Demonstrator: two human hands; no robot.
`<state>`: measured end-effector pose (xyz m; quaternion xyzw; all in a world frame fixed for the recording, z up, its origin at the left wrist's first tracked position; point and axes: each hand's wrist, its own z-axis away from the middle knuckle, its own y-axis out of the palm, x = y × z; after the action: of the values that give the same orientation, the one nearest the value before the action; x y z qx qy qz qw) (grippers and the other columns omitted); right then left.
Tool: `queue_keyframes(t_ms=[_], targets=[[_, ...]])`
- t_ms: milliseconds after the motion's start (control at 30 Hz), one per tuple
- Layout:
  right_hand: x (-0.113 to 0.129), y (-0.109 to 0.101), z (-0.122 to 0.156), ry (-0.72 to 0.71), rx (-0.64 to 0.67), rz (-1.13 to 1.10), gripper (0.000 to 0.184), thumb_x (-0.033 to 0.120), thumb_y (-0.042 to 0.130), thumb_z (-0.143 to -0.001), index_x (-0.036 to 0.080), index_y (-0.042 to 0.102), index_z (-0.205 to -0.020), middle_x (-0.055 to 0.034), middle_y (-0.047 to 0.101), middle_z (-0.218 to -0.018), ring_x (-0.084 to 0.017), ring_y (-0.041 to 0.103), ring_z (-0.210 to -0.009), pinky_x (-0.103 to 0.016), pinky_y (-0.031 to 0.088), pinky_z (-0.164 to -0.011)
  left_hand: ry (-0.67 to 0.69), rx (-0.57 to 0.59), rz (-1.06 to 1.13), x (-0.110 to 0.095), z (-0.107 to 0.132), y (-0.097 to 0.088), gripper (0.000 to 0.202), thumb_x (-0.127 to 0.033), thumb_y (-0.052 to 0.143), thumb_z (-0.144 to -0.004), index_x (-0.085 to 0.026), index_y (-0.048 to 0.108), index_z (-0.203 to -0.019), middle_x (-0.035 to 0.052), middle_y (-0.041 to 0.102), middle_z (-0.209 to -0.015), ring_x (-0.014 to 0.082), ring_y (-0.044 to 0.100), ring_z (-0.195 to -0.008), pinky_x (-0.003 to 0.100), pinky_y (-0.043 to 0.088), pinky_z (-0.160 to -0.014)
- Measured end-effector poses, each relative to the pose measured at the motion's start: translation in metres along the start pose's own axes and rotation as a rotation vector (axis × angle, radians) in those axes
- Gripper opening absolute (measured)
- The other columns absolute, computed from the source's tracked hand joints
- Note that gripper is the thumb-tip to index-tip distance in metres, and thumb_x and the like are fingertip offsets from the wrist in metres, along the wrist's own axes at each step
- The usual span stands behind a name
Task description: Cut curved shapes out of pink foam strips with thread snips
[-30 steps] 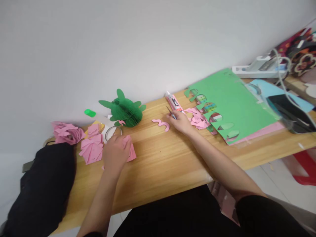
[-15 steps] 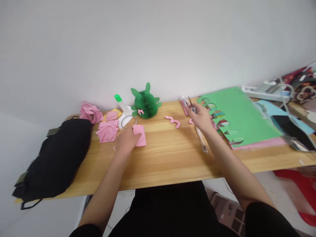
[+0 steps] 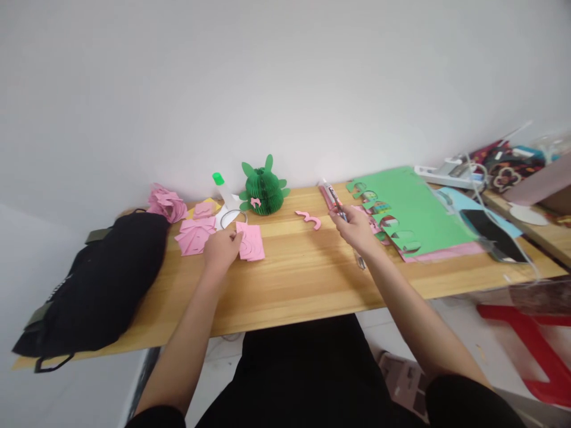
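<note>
My left hand [image 3: 222,248] pinches the left edge of some pink paper pieces [image 3: 252,242] marked with curved lines, lying on the wooden table. My right hand [image 3: 357,229] is closed around a thin dark pointed tool [image 3: 339,209]; its exact kind is unclear. Below that hand a slim clear-and-white stick [image 3: 359,260] shows, and whether it belongs to the same tool I cannot tell. A wavy pink paper cutout [image 3: 308,220] lies between my hands. Behind it stands a green honeycomb paper cactus [image 3: 264,193] with a small pink piece on its front.
Left are a black bag [image 3: 104,279], pink paper scraps [image 3: 196,235], a metal ring [image 3: 234,219] and a green-capped glue bottle [image 3: 224,189]. Right are a glue tube [image 3: 329,193], green sheets [image 3: 397,202] with cut-outs, a black phone-like slab [image 3: 491,233] and a power strip [image 3: 446,176].
My left fingers have drawn back to the left edge of the pink papers, showing more of their curved lines. My right hand has lowered slightly. The view has turned a little right.
</note>
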<state>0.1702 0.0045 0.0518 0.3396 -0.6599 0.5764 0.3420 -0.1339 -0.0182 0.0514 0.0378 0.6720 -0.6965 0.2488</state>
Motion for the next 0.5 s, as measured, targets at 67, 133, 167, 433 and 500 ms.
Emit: queue_keyframes(t_ms=[67,133,167,433,500], targets=[[-0.001,0.004,0.005,0.016,0.048,0.005,0.021,0.034,0.060,-0.096,0.014,0.064,-0.101,-0.0021,0.066,-0.087,-0.014,0.063,-0.068,-0.030,0.054,-0.062,-0.019,-0.001,0.041,0.003,-0.002,-0.004,0.034,-0.034,0.060,-0.094,-0.018,0.060,-0.123,0.0102,0.061,-0.126,0.0239,0.063,-0.107,0.044,0.056,-0.089],[-0.002,0.008,0.009,0.035,0.097,0.011,0.023,0.033,0.060,-0.096,0.014,0.064,-0.109,-0.0058,0.068,-0.101,-0.018,0.067,-0.080,-0.035,0.058,-0.070,-0.030,0.003,0.099,0.007,-0.005,-0.007,0.034,-0.035,0.060,-0.093,-0.017,0.060,-0.123,0.0099,0.062,-0.126,0.0244,0.063,-0.106,0.044,0.056,-0.088],[-0.003,0.011,0.011,0.044,0.120,0.013,0.025,0.032,0.060,-0.096,0.014,0.064,-0.113,-0.0070,0.067,-0.106,-0.019,0.068,-0.085,-0.037,0.058,-0.073,-0.035,0.007,0.134,0.010,-0.006,-0.008,0.034,-0.035,0.060,-0.093,-0.017,0.060,-0.123,0.0097,0.062,-0.126,0.0248,0.063,-0.106,0.044,0.056,-0.088],[0.001,0.037,0.020,0.068,0.302,0.041,0.032,0.031,0.062,-0.096,0.016,0.061,-0.123,-0.0099,0.064,-0.122,-0.025,0.066,-0.101,-0.045,0.057,-0.084,-0.079,0.067,0.466,0.015,-0.014,0.013,0.037,-0.036,0.061,-0.093,-0.015,0.060,-0.123,0.0090,0.062,-0.124,0.0266,0.064,-0.106,0.045,0.056,-0.088],[0.006,0.045,0.022,0.063,0.354,0.051,0.032,0.031,0.062,-0.096,0.016,0.060,-0.124,-0.0101,0.063,-0.123,-0.025,0.066,-0.102,-0.045,0.057,-0.084,-0.086,0.066,0.539,0.015,-0.015,0.019,0.037,-0.035,0.061,-0.093,-0.015,0.059,-0.124,0.0093,0.062,-0.125,0.0263,0.064,-0.106,0.045,0.056,-0.088]])
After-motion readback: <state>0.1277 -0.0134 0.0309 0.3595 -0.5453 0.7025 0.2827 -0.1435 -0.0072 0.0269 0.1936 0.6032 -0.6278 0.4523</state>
